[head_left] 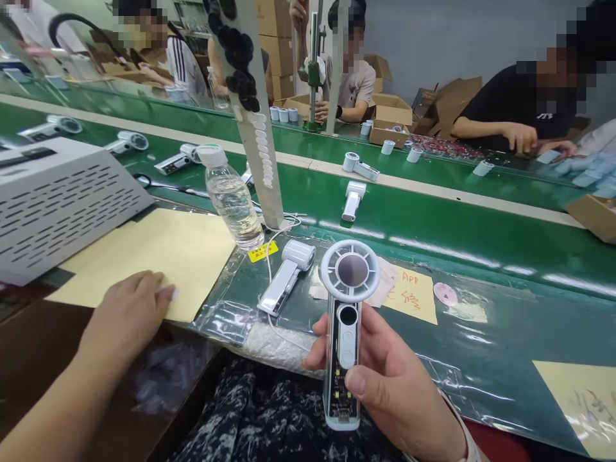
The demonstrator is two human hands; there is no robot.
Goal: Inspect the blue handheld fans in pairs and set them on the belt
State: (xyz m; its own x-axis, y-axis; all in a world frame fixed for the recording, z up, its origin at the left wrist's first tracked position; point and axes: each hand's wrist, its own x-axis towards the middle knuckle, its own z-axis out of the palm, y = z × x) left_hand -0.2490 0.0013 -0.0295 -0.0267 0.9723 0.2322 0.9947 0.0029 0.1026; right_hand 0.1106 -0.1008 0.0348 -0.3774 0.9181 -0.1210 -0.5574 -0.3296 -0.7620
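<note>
1. My right hand (pixel 397 391) is closed around a handheld fan (pixel 342 333), gripping its clear body upright with the ring-shaped head above my grip. My thumb (pixel 355 382) lies across the front near the lower end, and my fingers (pixel 320 340) come around from behind, mostly hidden by the fan.
2. A circuit board shows through the fan's clear casing, but my thumb covers part of it and I can't make out the small details.
3. My left hand (pixel 128 314) is open and relaxed, holding nothing, with its fingertips resting on a sheet of yellow paper (pixel 163 256). The tips are slightly blurred.
4. From where I look, the fan's lower end overlaps my dark patterned trousers (pixel 250 410), with bubble wrap (pixel 274 346) just beside it at the edge of the table (pixel 486 359).
5. Between my hands lies a white fan (pixel 286 276) with a white cable (pixel 269 276) running from it. Past my right hand is a handwritten note (pixel 411 295).
6. Farther off stand a water bottle (pixel 232 199) and a gray vented case (pixel 62 205), cut off by the left edge.
7. Beyond them, more fans (pixel 353 200) lie on a green conveyor belt (pixel 433 224). Across it is a co-worker's hand (pixel 522 138), with small red items nearby too blurred to identify.
</note>
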